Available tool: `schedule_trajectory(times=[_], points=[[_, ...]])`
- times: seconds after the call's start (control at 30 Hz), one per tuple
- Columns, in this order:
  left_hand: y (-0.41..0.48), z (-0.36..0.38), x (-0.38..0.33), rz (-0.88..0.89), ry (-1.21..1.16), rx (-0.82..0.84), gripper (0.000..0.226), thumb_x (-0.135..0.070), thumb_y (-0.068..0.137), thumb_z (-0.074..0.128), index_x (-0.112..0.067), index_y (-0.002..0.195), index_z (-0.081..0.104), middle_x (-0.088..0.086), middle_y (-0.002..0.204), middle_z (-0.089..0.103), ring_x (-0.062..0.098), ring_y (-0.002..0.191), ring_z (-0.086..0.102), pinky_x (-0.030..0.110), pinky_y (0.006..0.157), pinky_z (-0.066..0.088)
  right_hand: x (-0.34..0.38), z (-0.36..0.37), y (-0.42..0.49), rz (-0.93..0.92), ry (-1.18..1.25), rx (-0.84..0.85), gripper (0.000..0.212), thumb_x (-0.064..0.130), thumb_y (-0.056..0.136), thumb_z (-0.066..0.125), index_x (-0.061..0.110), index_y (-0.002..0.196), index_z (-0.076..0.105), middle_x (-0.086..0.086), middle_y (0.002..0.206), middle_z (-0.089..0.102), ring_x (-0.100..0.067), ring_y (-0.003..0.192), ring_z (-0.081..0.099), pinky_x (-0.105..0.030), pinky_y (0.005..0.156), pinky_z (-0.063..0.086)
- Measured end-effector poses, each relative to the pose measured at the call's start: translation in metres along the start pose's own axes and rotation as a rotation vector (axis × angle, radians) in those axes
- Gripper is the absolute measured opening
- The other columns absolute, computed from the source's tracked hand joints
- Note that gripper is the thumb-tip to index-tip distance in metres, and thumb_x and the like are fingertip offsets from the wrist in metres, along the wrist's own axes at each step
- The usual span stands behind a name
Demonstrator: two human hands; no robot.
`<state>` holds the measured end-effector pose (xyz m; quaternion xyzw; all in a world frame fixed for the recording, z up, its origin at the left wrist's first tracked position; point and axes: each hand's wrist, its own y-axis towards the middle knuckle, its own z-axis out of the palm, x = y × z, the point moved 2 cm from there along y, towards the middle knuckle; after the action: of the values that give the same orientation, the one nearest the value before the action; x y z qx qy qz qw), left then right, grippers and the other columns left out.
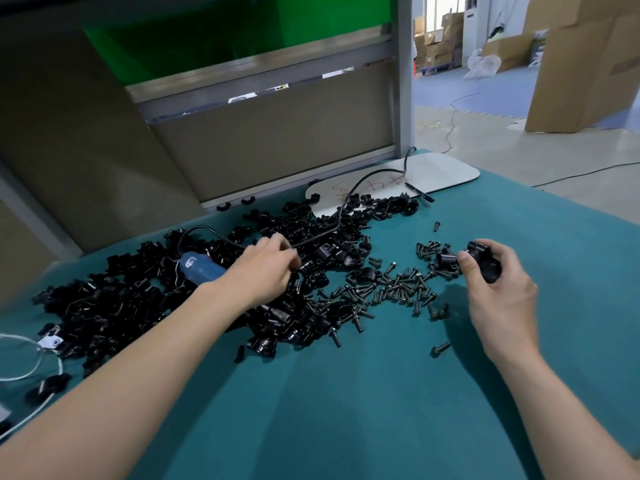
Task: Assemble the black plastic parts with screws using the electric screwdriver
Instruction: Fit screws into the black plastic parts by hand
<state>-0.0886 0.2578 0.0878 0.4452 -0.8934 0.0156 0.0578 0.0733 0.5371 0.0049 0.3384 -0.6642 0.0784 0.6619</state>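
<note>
Seen from the head camera, a teal table (346, 410) carries a broad heap of black plastic parts (114, 306). The parts are small, glossy clamp-like pieces with rounded collars, spread from the left edge to the middle and on toward the far side. Right of the heap lies a looser scatter of dark screws (391, 289) with flanged heads, and 1 stray screw (440, 348) lies nearer, apart from the rest. The electric screwdriver (204, 268) lies on its side in the heap, left of centre. It has a translucent blue body, and its black cable (332, 220) loops across the parts toward a white board (440, 174) at the far edge of the table.

The left hand (266, 271) reaches palm down into the middle of the heap, just right of the screwdriver. Its fingers are bent down among the parts, but they are blurred and I cannot tell whether they grip anything. The right hand (498, 299) is raised above the table to the right of the screws. Its thumb and curled fingers clasp 1 black part (485, 263), whose round collar faces left.

A thin white cord (31, 358) curls at the near left edge. Cardboard boxes (588, 64) stand on the floor at the far right.
</note>
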Motion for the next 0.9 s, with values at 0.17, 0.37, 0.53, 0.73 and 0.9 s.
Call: schedule_trajectory(times=[0.17, 0.37, 0.53, 0.73, 0.9], points=[[-0.024, 0.007, -0.026, 0.192, -0.056, 0.220, 0.042, -0.043, 0.104, 0.043, -0.032, 0.144, 0.044, -0.010, 0.141, 0.038, 0.015, 0.118, 0.051, 0.033, 0.098, 0.045, -0.001, 0.000, 0.000, -0.009, -0.009, -0.010, 0.020, 0.040, 0.098, 0.067, 0.032, 0.116, 0.062, 0.028, 0.092, 0.063, 0.008, 0.083, 0.060, -0.014, 0.077, 0.040], [-0.052, 0.004, -0.015, 0.248, 0.063, 0.235, 0.028, -0.041, 0.102, 0.044, -0.033, 0.126, 0.056, -0.013, 0.122, 0.051, 0.010, 0.116, 0.042, 0.030, 0.102, 0.037, -0.002, 0.000, 0.001, -0.019, -0.012, -0.003, 0.025, 0.038, 0.098, 0.067, 0.026, 0.120, 0.064, 0.029, 0.092, 0.061, -0.010, 0.093, 0.061, -0.026, 0.085, 0.041], [-0.050, 0.002, -0.017, 0.131, -0.015, 0.195, 0.030, -0.033, 0.105, 0.035, -0.021, 0.112, 0.061, -0.003, 0.112, 0.061, 0.019, 0.104, 0.055, 0.039, 0.092, 0.047, 0.000, 0.001, 0.000, -0.025, -0.011, 0.002, 0.025, 0.038, 0.098, 0.067, 0.026, 0.120, 0.064, 0.029, 0.092, 0.061, -0.006, 0.091, 0.061, -0.022, 0.082, 0.041], [-0.030, 0.010, -0.032, 0.245, 0.091, 0.204, 0.050, -0.024, 0.103, 0.048, -0.033, 0.151, 0.036, -0.002, 0.149, 0.035, 0.023, 0.124, 0.045, 0.037, 0.094, 0.044, 0.004, 0.000, -0.002, -0.049, -0.026, 0.015, 0.025, 0.038, 0.098, 0.066, 0.026, 0.120, 0.064, 0.028, 0.093, 0.063, 0.011, 0.082, 0.060, -0.009, 0.075, 0.040], [-0.013, 0.013, -0.038, 0.143, 0.057, 0.346, 0.055, -0.032, 0.099, 0.061, -0.023, 0.149, 0.039, 0.006, 0.137, 0.038, 0.022, 0.093, 0.050, 0.034, 0.073, 0.040, 0.010, -0.001, -0.005, -0.084, -0.016, 0.007, 0.029, 0.036, 0.100, 0.065, 0.022, 0.125, 0.063, 0.006, 0.102, 0.067, 0.000, 0.091, 0.058, -0.005, 0.076, 0.039]])
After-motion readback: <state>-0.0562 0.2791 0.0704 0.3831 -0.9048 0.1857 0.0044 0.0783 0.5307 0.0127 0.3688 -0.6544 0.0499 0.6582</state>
